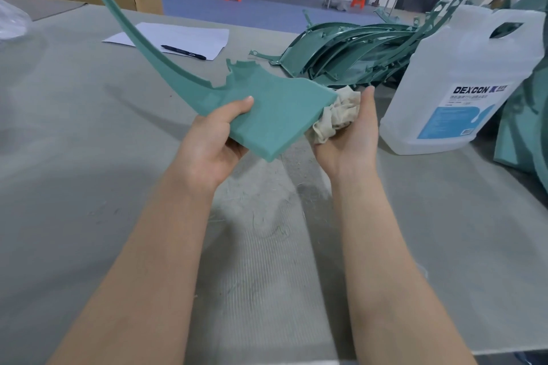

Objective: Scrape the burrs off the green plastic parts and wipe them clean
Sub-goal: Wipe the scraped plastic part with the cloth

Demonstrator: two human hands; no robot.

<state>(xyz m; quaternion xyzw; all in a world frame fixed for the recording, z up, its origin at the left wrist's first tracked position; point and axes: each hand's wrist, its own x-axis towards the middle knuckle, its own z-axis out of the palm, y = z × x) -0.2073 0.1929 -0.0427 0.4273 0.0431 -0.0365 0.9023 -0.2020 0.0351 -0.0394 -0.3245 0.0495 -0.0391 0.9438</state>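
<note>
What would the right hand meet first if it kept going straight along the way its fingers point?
Probably the pile of green parts on the table behind. The right hand, holding the rag against the held green part, points up and away; depth is unclear, so it might pass above them.

A single head-worn camera looks forward and down, close over the counter [89, 133] toward the room beyond.

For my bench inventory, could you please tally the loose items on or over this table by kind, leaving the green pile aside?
Green part in hand: 1
Cloth: 1
Jug: 1
Pen: 1
Paper sheet: 1
Total: 5
</note>
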